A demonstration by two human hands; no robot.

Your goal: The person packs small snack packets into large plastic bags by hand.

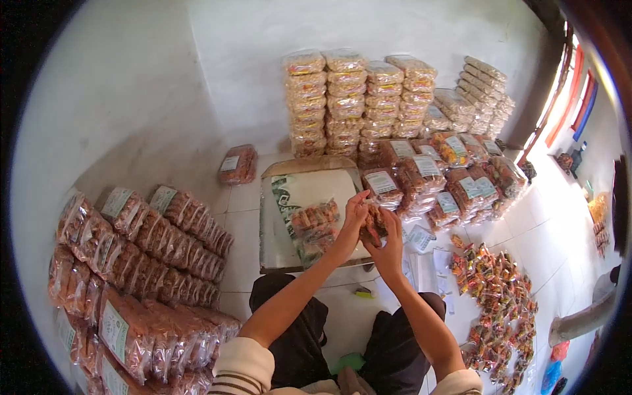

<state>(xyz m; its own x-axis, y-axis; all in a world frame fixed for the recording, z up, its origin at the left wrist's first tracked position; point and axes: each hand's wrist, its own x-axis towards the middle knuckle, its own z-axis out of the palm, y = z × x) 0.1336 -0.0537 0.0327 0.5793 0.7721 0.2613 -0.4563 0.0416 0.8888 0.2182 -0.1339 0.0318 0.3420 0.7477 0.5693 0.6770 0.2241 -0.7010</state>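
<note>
Packet (374, 222), brownish and partly covered by fingers, is clasped between the person's left hand (355, 218) and right hand (390, 238). The two hands are together on it, curled round it from either side, the right thumb toward the body. It is held up at the right edge of a work surface (339, 185), whose pale top spreads beneath and to the left of the hands. There, just left of the left hand, lie two wrapped bundles: a farther one (315, 216) and a nearer one (319, 243), glossy with clear plastic. A green-and-white patterned strip (282, 197) runs along their left.

Beyond the hands and to the right, labelled packs (424, 172) are piled on the tiled floor (536, 240); behind these, tall stacks (345, 92) of pale packs stand by the white wall (250, 66). A single labelled pack (238, 164) lies beyond the hands to the left. Well to their left, and nearer the body, brown packs (141, 322) stand in rows. Near the right hand, on its right, lies a printed label (421, 238); farther right spreads a heap of small colourful packets (494, 296). Below the hands lies a yellow object (364, 292), too small to make out.
</note>
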